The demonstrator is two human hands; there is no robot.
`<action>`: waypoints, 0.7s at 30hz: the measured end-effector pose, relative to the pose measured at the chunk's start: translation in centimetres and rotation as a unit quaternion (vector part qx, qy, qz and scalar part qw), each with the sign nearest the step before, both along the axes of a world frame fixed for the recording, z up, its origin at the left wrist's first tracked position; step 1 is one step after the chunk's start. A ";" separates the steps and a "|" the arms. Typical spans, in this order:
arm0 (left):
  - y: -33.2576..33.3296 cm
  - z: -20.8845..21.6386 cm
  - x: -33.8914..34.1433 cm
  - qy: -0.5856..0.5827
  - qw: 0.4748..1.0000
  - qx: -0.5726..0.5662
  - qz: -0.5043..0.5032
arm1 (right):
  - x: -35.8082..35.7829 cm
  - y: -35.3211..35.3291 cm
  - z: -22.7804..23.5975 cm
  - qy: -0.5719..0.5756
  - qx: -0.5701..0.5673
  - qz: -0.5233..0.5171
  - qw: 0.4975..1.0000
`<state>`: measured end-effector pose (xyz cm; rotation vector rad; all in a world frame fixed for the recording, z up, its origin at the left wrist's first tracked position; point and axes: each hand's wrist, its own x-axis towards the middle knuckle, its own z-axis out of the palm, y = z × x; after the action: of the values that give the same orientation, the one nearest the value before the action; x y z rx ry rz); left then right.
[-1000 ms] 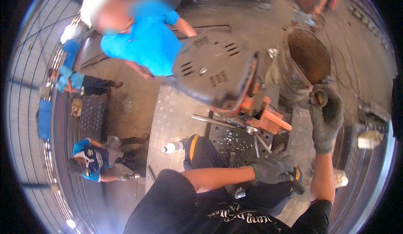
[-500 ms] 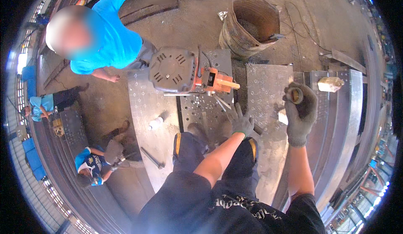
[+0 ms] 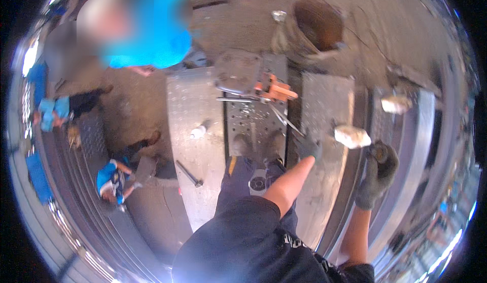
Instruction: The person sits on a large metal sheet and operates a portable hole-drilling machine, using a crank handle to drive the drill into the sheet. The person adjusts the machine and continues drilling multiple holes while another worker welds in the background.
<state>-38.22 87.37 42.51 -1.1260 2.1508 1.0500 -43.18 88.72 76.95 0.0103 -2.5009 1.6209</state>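
Observation:
My left hand point(image 3: 307, 148), in a dark grey glove, is low over the gap between the steel plates. Thin metal bars point(image 3: 285, 120) run from the machine down to its fingers; blur hides whether the fingers close on them. My right hand point(image 3: 378, 176), gloved too, is raised at the right, curled round a small round piece with a dark hollow point(image 3: 378, 154). In front of me a portable machine point(image 3: 238, 74) with a dark housing and orange parts point(image 3: 278, 89) stands on a drilled steel plate point(image 3: 241, 120).
White blocks point(image 3: 352, 136) point(image 3: 396, 104) lie on the right-hand steel. On the left plate point(image 3: 195, 100) are a white bottle point(image 3: 198, 131) and a long bolt-like bar point(image 3: 189, 174). A rusty drum point(image 3: 318, 25) stands ahead. A person in blue point(image 3: 152, 24) is close at front left; others work farther left.
My view has shifted and blurred. My right hand is lower and farther right, its round piece still in it, uncovering a white block. My left hand has moved slightly right and down.

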 end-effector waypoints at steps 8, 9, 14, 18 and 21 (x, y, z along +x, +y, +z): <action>-1.6 4.2 -1.9 -0.017 0.991 0.136 -0.003 | 1.4 3.2 3.6 0.017 -0.045 -0.006 0.999; -1.8 2.4 -1.9 -0.017 0.990 0.138 -0.005 | 0.9 3.1 3.9 0.011 -0.034 0.000 0.999; 0.5 -5.6 0.2 0.039 0.997 -0.062 0.004 | -3.0 3.1 2.1 -0.032 -0.032 0.091 0.995; -1.5 1.2 -2.3 -0.059 0.991 0.104 0.061 | -9.4 4.7 -0.9 -0.038 -0.044 0.155 0.986; -1.8 -1.2 -1.0 -0.029 0.988 0.093 0.116 | -15.1 3.0 -3.2 -0.029 -0.041 0.254 0.966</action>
<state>-39.25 85.52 41.32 -1.3218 1.8634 1.2747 -58.32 91.68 73.71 0.6534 -2.6161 1.9209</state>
